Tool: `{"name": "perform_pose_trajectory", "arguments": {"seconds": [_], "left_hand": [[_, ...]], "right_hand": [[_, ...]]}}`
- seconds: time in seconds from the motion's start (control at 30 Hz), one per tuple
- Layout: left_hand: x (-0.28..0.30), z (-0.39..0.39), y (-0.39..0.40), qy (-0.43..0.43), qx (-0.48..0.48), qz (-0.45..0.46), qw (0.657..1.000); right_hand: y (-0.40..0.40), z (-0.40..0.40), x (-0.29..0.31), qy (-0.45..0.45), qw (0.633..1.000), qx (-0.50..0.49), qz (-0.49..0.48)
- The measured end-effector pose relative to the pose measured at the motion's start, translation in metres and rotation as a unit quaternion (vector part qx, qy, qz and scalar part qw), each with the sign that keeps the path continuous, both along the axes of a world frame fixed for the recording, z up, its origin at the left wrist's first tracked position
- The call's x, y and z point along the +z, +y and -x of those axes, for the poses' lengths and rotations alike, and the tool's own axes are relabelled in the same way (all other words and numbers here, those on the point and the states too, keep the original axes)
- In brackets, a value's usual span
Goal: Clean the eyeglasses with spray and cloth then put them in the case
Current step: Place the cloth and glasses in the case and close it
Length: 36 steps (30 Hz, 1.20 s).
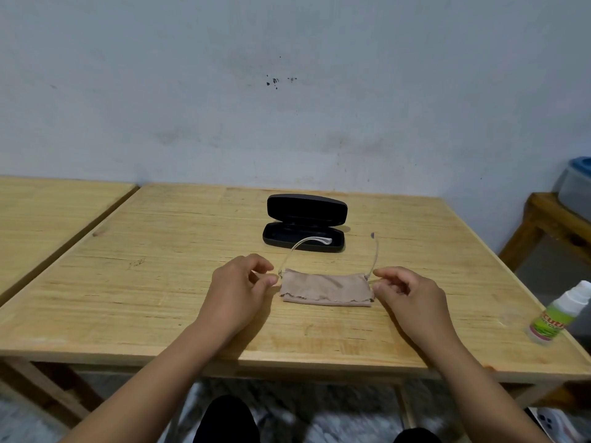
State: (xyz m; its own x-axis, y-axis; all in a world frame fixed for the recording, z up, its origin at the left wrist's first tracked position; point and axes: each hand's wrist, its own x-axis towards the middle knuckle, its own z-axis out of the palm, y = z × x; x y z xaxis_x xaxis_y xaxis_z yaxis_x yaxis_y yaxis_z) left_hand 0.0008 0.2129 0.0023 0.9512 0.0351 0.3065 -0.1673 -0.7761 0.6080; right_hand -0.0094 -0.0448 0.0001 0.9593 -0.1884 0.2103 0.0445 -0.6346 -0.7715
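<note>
From my head cam, the glasses (326,270) lie crosswise under the cloth (326,287), between my hands, arms pointing at the open case (303,233) just behind. Left hand (238,284) and right hand (412,297) each pinch a hinge corner, equally near.

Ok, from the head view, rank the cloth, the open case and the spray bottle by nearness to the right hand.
From the right hand:
1. Cloth, just to its left, draped over the eyeglasses' front.
2. Case, farther back and left, open.
3. Spray bottle, far right table edge.
</note>
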Motion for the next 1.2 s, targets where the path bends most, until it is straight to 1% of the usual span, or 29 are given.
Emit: {"name": "perform_pose_trajectory", "arguments": {"seconds": [0.1, 0.2, 0.3, 0.5, 0.57, 0.6, 0.7, 0.73, 0.83, 0.9, 1.0, 1.1, 1.2], "left_hand": [[0.001, 0.0, -0.01, -0.012, 0.008, 0.063, 0.998], [0.0, -0.001, -0.018, -0.018, 0.001, 0.097, 0.995], [-0.001, -0.004, -0.022, -0.025, 0.001, 0.126, 0.992], [0.0, -0.012, -0.021, -0.036, -0.018, 0.148, 0.988], [0.0, -0.013, -0.021, -0.041, -0.031, 0.142, 0.989], [0.0, -0.014, -0.022, -0.041, -0.041, 0.125, 0.99], [-0.001, -0.017, -0.024, -0.044, -0.075, 0.024, 0.996], [-0.001, -0.017, -0.025, -0.045, -0.078, 0.006, 0.996], [0.0, -0.018, -0.026, -0.041, -0.074, 0.011, 0.996], [0.0, -0.016, -0.026, -0.038, -0.071, 0.019, 0.997], [-0.001, -0.013, -0.025, -0.022, -0.066, 0.027, 0.997], [-0.001, -0.014, -0.025, -0.004, -0.06, 0.027, 0.998], [0.001, -0.016, -0.025, 0.005, -0.052, 0.02, 0.998]], "right_hand": [[0.006, -0.003, -0.001, -0.003, 0.998, 0.0, -0.069], [0.008, -0.008, -0.001, -0.009, 0.996, 0.007, -0.083], [0.008, -0.012, 0.003, -0.011, 0.998, 0.034, -0.049], [0.007, -0.022, 0.002, -0.009, 0.994, 0.101, 0.03], [0.007, -0.024, 0.0, -0.016, 0.994, 0.109, 0.029], [0.007, -0.025, -0.001, -0.017, 0.993, 0.11, 0.026], [0.005, -0.026, -0.002, 0.004, 0.994, 0.112, 0.014], [0.004, -0.026, -0.002, 0.017, 0.994, 0.112, 0.002], [0.001, -0.024, 0.002, 0.041, 0.992, 0.1, -0.058], [0.001, -0.023, 0.006, 0.043, 0.991, 0.103, -0.067], [0.004, -0.019, 0.01, 0.042, 0.991, 0.127, 0.0], [0.007, -0.02, 0.009, 0.018, 0.988, 0.133, 0.074], [0.012, -0.023, 0.011, -0.007, 0.983, 0.136, 0.123]]}}
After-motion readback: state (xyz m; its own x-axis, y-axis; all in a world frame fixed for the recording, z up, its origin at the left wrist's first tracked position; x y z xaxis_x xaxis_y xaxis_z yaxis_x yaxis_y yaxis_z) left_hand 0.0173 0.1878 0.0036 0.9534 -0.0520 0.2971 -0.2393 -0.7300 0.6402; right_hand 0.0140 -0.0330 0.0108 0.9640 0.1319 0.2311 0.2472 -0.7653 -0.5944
